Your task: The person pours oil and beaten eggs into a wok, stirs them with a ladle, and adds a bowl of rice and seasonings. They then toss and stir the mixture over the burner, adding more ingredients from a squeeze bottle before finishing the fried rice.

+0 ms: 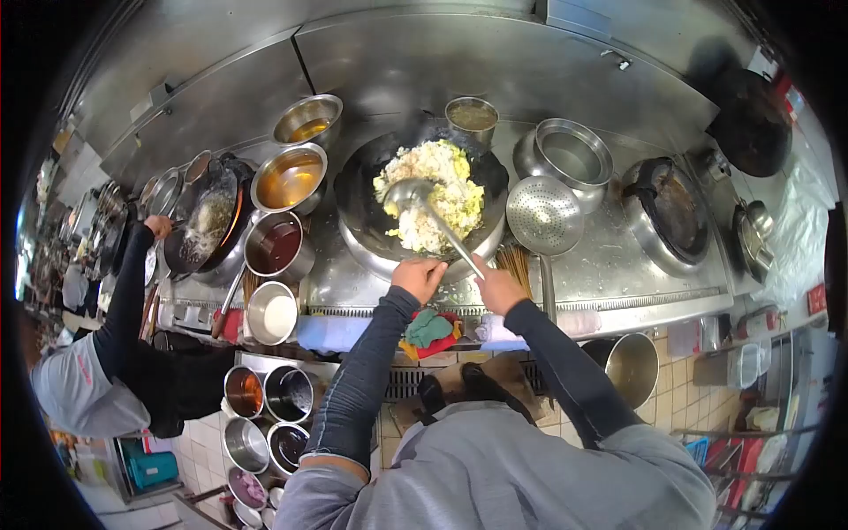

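A black wok (358,199) sits on the burner in front of me, holding white rice with yellow scrambled egg (455,190). My right hand (500,286) is closed around the long handle of a ladle (409,193). The ladle's bowl rests against the rice, left of its middle. At the wok's near edge, my left hand (420,278) is closed on the rim, its fingers partly hidden. Just below that hand hang green and red cloths (428,329) at the counter's front edge.
A perforated strainer (545,212) lies right of the wok, by a steel pot (574,152). Bowls of amber liquid (290,178) and a pot of dark red liquid (275,246) stand left. Further left, a co-worker's hand (159,226) holds another wok (196,252). An unused wok (676,212) sits right.
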`<state>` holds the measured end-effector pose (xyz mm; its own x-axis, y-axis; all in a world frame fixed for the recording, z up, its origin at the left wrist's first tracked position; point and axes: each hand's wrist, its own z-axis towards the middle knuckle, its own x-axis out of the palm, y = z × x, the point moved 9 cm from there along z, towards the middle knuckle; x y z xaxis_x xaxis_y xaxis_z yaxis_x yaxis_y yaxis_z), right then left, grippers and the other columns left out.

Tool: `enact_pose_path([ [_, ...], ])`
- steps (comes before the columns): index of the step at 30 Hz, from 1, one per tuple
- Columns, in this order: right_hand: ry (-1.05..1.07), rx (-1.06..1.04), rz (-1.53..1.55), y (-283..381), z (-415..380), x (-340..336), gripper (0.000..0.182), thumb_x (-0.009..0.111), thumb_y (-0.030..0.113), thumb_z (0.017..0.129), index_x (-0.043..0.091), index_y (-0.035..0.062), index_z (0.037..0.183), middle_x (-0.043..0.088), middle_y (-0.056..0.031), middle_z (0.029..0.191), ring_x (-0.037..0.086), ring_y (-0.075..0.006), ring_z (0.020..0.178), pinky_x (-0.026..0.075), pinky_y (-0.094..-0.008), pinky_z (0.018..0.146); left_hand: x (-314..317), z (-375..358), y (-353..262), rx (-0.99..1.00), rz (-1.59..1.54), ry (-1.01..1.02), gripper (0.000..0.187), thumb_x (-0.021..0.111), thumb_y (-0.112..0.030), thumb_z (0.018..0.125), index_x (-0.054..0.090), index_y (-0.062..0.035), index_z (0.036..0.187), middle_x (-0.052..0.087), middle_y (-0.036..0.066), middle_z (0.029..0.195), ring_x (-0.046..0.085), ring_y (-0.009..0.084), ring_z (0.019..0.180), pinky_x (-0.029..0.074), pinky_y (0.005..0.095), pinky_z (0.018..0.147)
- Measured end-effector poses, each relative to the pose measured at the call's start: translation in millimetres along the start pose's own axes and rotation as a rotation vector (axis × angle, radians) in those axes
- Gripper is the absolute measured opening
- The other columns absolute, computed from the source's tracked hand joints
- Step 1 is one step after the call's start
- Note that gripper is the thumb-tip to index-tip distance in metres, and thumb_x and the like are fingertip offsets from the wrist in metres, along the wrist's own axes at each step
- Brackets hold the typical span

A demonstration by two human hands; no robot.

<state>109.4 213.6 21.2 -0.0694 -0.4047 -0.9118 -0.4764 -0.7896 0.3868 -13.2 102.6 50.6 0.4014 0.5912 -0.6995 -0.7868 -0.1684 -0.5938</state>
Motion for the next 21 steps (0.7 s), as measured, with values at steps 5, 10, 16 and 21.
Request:
enact_pose_path([
  [5,-0.014,-0.122,0.057,11.4,-77.7,-49.1,0.057,0.051,0.016,0.09,0.031,0.0102,0.143,0.062,-0.0261,0.078,0.06,-0.0428,0.072,0.046,-0.0522,0.068,14.8,5.3,7.0,0.115,-0.018,0.048,0.03,0.058,-0.034,0.089,0.07,-0.0074,0.083,0.065,0.014,0.07,0.062,0.0343,0.067,0.049,0.0422,0.063],
  [10,0.109,-0.154,0.149,52.2,-167.6,-127.7,0.062,0.052,0.01,0.088,0.028,0.0111,0.144,0.062,-0.027,0.088,0.061,-0.0429,0.077,0.048,-0.0485,0.07,1.6,4.2,-21.1,-0.058,0.035,0.146,0.032,0.057,-0.037,0.089,0.07,-0.0085,0.08,0.062,0.016,0.066,0.062,0.0356,0.063,0.05,0.0437,0.06],
  [16,0.379,-0.149,-0.067,77.3,-192.0,-170.2,0.065,0.052,0.01,0.087,0.026,0.0169,0.146,0.062,-0.0251,0.089,0.062,-0.0409,0.079,0.048,-0.0472,0.071,-67.3,-21.1,-100.0,0.226,0.078,0.042,0.03,0.057,-0.036,0.089,0.068,-0.0116,0.076,0.061,0.012,0.058,0.062,0.0291,0.054,0.049,0.0396,0.051],
  [21,0.176,-0.208,-0.068,61.2,-97.6,-101.9,0.057,0.052,0.012,0.086,0.035,0.0095,0.141,0.062,-0.0264,0.083,0.061,-0.0412,0.075,0.047,-0.0481,0.07,3.5,-30.4,-38.2,0.119,0.092,0.0,0.033,0.056,-0.034,0.089,0.062,-0.0097,0.067,0.058,0.014,0.055,0.059,0.0313,0.051,0.047,0.0426,0.048],
])
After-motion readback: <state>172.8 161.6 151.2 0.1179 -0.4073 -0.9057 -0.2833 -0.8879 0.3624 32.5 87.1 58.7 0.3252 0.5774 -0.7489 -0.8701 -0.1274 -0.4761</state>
